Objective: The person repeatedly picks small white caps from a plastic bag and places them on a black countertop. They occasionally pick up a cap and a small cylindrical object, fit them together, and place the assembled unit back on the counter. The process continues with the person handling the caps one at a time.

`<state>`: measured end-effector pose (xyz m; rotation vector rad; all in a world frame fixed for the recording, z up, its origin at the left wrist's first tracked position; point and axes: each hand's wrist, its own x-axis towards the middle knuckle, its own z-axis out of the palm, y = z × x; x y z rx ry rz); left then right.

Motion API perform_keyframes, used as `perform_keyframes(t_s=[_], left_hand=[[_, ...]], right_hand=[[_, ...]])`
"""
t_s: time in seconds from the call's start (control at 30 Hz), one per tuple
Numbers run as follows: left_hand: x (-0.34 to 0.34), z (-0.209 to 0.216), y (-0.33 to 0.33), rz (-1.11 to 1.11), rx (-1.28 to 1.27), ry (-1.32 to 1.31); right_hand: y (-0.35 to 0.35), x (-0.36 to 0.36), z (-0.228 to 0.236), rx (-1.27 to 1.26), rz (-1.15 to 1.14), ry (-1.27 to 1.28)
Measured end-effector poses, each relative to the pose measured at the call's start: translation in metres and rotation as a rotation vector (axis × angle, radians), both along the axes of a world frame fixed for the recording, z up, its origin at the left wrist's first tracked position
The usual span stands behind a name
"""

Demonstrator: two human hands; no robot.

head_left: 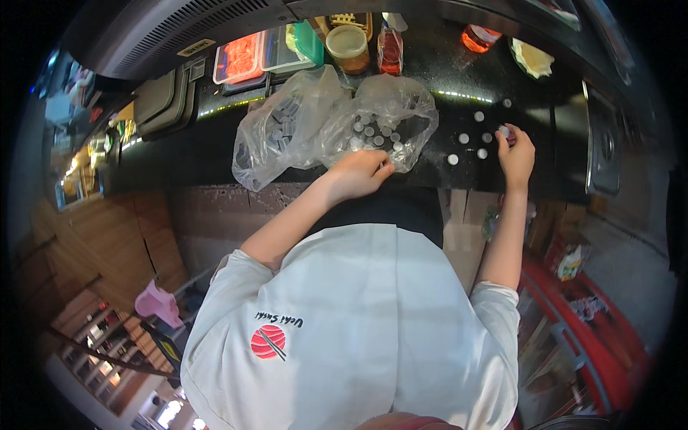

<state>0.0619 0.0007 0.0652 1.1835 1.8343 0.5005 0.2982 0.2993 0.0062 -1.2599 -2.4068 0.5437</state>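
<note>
Two clear plastic bags lie side by side on the black counter. The right plastic bag has several small round white-topped pieces inside, perhaps caps or tiny lidded tubs. The left plastic bag contains small greyish cylinders. At the near edge of the right bag, my left hand has its fingers curled closed on the plastic. To the right, my right hand pinches one small white round piece just above the counter. More loose white pieces are scattered beside that hand.
Along the back stand a tub of orange-red food, a green-edged container, a round tub and a red-orange bottle. A metal pan borders the right side. Dark trays lie at left.
</note>
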Motion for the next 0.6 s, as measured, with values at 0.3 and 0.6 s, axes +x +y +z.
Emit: perform_keyframes(t_s=[0.3,0.6], left_hand=[[0.029,-0.019,0.026,0.246,0.025,0.141],[-0.012,-0.021,0.046,0.3,0.249,0.311]], right_hand=[[0.098,-0.016,-0.071,-0.208,0.16,-0.434],[0.054,-0.042,-0.019,-0.299,0.274,0.012]])
